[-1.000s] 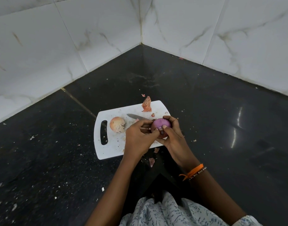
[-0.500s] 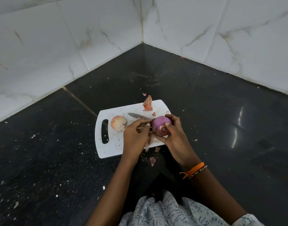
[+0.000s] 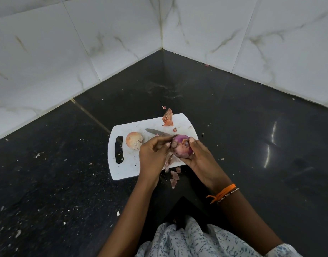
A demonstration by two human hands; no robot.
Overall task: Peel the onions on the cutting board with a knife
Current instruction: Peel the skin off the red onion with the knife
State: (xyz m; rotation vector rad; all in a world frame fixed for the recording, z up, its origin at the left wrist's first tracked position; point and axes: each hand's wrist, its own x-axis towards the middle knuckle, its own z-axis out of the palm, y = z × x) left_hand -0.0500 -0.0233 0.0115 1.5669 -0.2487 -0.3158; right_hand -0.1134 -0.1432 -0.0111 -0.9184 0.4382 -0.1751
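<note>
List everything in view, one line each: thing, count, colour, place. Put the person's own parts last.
cutting board: 1, white, on the black floor, handle slot to the left.
purple onion: 1, mostly peeled, held over the board's right part.
unpeeled onion: 1, tan, on the board near the slot.
knife: 1, silver blade, lying on the board; handle hidden behind the hands.
large peel: 1, orange-brown, at the board's far edge.
peel scraps: several, pinkish, at the board's near edge and on the floor.
wall tiles: white marbled, meeting in a corner.
wristbands: orange and dark, on the right wrist.
left hand: pinches skin at the purple onion.
right hand: grips the purple onion.
</note>
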